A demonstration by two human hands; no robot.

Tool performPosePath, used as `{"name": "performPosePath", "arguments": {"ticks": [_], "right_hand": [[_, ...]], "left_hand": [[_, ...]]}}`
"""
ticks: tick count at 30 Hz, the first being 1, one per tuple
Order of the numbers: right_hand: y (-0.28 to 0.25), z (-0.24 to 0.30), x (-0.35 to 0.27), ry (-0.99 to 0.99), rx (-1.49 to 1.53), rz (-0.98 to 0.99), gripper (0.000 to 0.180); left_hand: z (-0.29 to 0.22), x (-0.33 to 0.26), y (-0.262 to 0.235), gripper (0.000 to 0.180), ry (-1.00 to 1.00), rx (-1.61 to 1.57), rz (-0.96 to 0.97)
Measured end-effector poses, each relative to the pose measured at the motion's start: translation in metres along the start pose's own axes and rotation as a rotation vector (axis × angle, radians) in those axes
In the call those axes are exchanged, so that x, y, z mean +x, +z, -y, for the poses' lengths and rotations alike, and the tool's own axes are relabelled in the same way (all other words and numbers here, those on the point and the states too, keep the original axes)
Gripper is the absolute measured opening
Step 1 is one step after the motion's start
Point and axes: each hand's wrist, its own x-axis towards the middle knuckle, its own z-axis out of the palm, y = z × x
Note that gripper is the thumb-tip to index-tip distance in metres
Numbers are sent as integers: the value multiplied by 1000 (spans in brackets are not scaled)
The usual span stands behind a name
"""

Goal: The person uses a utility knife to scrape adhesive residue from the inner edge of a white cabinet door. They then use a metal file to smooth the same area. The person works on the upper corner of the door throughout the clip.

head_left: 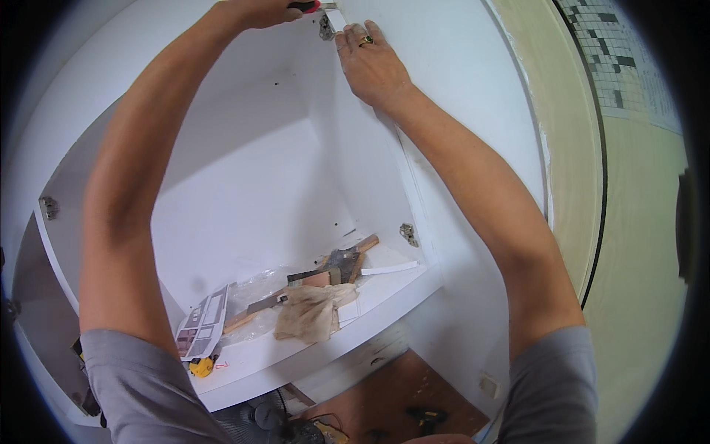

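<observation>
My left hand point(260, 12) is raised to the top edge of the view, closed around a hand tool with a black and red handle point(305, 7). A short pale metal end of the tool reaches toward the upper front edge of a white cabinet's side panel point(355, 126); its exact kind is hard to make out. Against that same edge my right hand point(373, 68) lies flat, fingers extended, wearing a ring point(365, 40). Between the two hands a metal hinge point(326, 28) is fixed to the panel's inner face.
On the cabinet's bottom shelf lie a dirty cloth point(310, 311), a hammer-like tool point(266, 302), a printed sheet point(203, 323), a yellow tape measure point(201, 367) and a white strip point(390, 268). A lower hinge point(408, 234) sits on the right panel. Below are a fan point(259, 416) and a power tool point(427, 419).
</observation>
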Motion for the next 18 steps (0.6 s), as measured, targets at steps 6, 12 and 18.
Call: {"name": "performPosePath", "arguments": {"ticks": [6,12,18], "right_hand": [[-4,1,0,14,-6,17,42],[2,5,3,29,45,4,43],[-1,-3,-1,-19,84,26,46]], "left_hand": [[4,-6,-5,36,32,-24,-9],[16,-2,6,34,38,45,-43],[0,-7,1,33,-66,-10,-26]]}}
